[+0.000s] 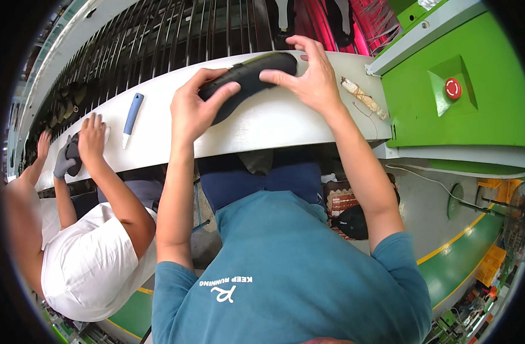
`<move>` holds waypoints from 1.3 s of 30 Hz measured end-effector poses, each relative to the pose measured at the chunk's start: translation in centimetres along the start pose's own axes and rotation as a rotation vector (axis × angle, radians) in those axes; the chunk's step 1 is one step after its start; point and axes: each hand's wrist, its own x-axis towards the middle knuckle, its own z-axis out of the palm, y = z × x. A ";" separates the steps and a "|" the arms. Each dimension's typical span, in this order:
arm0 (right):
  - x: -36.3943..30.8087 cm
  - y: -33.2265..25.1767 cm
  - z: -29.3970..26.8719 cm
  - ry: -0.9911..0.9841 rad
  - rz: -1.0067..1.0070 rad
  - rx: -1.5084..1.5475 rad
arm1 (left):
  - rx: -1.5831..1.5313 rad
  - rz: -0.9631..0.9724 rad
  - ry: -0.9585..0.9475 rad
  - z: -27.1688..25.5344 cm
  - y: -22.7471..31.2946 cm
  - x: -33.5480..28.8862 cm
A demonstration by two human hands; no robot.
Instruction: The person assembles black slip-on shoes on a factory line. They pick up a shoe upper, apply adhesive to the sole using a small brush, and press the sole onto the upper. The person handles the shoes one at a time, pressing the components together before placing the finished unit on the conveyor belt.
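Note:
A curved black shoe sole (248,80) is held above the white worktable (262,123), tilted with its right end higher. My left hand (196,106) grips its left end, the thumb lying across the near face and the fingers behind it. At the other end my right hand (317,77) holds it with the thumb pressed on the near face. The right fingers reach up beyond the far edge, partly spread. Slight motion blur softens the sole's surface.
A blue-handled tool (133,119) with a white tip lies at left; a wrapped, cord-tied stick (364,97) lies at right. Beyond run metal conveyor rods (176,34). A green machine (423,114) with a red button (453,88) stands right. A co-worker's gloved hand (63,163) holds something dark.

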 end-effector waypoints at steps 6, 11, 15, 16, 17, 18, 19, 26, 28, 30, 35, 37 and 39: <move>-1.1 -4.2 1.1 -0.176 -0.014 0.098 | -0.466 -0.411 -0.147 -1.0 -0.9 -3.9; -0.5 -2.9 3.0 -0.212 -0.377 -0.270 | -0.250 0.021 -0.268 -1.8 1.3 -10.6; -1.3 -5.6 2.4 -0.260 -0.520 -0.250 | 0.245 0.452 0.245 -4.6 2.0 -8.3; -1.5 -5.8 2.5 -0.268 -0.523 -0.257 | 0.166 0.331 0.140 -4.9 0.5 -8.3; -1.7 -5.9 2.5 -0.275 -0.526 -0.266 | 0.173 0.257 0.071 -4.6 -0.6 -8.3; -1.9 -5.6 2.5 -0.296 -0.517 -0.272 | 0.105 0.234 0.059 -3.6 -1.8 -8.4; -2.1 -5.6 2.5 -0.307 -0.514 -0.245 | 0.038 0.213 0.042 -2.7 -2.7 -8.3; -5.2 -6.5 2.2 -0.296 -0.487 -0.195 | 0.110 0.335 0.055 -1.7 -4.3 -9.1; -6.5 -6.1 2.6 -0.260 -0.485 -0.234 | 0.080 0.360 0.057 -1.8 -4.8 -9.6; -7.1 -6.5 2.4 -0.248 -0.473 -0.248 | 0.094 0.397 0.005 -2.2 -5.0 -9.8; -6.5 -6.4 2.3 -0.304 -0.472 -0.226 | 0.104 0.383 0.045 -2.0 -4.6 -10.3; -6.4 -6.5 2.4 -0.297 -0.480 -0.225 | 0.098 0.377 0.061 -1.8 -4.6 -10.4; -6.3 -7.1 2.7 -0.281 -0.472 -0.231 | 0.093 0.379 0.075 -1.8 -4.6 -10.4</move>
